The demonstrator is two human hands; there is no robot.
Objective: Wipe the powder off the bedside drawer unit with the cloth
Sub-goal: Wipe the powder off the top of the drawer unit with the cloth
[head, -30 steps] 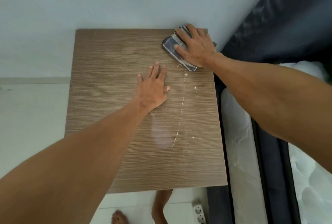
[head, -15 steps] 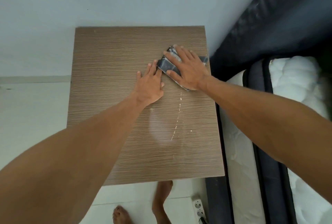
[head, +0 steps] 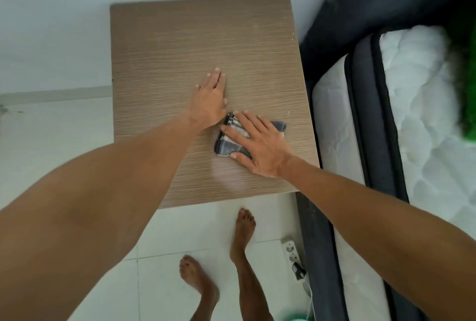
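The wood-grain top of the bedside drawer unit [head: 180, 45] fills the middle of the view. My right hand [head: 260, 145] presses flat on a folded grey checked cloth [head: 229, 141] near the top's front right part. Flat on the wood just left of and behind the cloth lies my left hand [head: 210, 99], fingers together, holding nothing. A faint pale smear [head: 226, 176] shows on the wood in front of the cloth. A few white specks [head: 289, 112] remain near the right edge.
A bed with a white quilted mattress [head: 412, 104] and dark frame [head: 319, 256] stands right against the unit. A white wall [head: 51, 24] is behind. My bare feet [head: 242, 233] stand on white tiles, beside a white power strip [head: 292, 250].
My right hand has dragged the cloth from the back right corner toward the front, over the line of powder, which no longer shows. My left hand stayed flat near the middle.
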